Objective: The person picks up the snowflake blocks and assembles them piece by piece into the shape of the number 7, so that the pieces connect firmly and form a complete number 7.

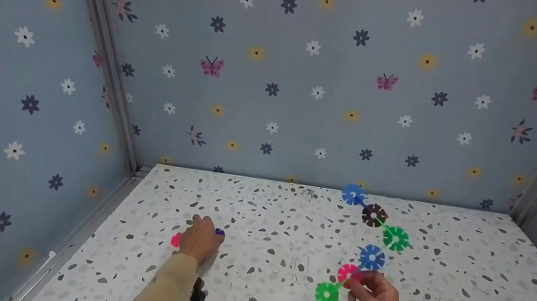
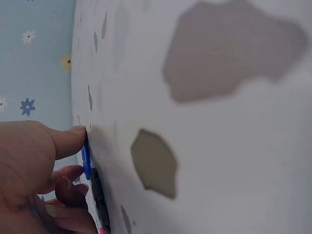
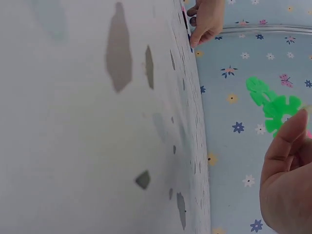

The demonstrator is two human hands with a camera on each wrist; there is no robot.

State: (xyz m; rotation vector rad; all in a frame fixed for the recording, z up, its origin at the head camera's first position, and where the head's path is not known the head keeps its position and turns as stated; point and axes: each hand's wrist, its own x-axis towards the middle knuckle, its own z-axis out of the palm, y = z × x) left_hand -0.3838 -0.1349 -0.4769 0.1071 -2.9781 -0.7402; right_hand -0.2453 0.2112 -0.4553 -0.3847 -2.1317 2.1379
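My right hand (image 1: 379, 300) pinches a chain of interlocking snowflake discs at its pink disc (image 1: 347, 274). A green disc (image 1: 327, 294) forms the near end. Beyond the pink one run a blue disc (image 1: 372, 257), a green disc (image 1: 396, 238), a brown disc (image 1: 374, 215) and a blue disc (image 1: 353, 194) at the far end. On the left of the table, my left hand (image 1: 201, 239) has thumb and fingertips at the edges of a dark blue disc (image 2: 86, 158). Beside it lies a black disc (image 2: 100, 200). A pink disc (image 1: 175, 240) is partly hidden by that hand.
The speckled white table (image 1: 260, 268) meets a flower-patterned back wall (image 1: 305, 124). Patterned side panels with metal posts (image 1: 107, 47) stand left and right. A small black object (image 1: 196, 295) is beside the left sleeve (image 1: 163, 290).
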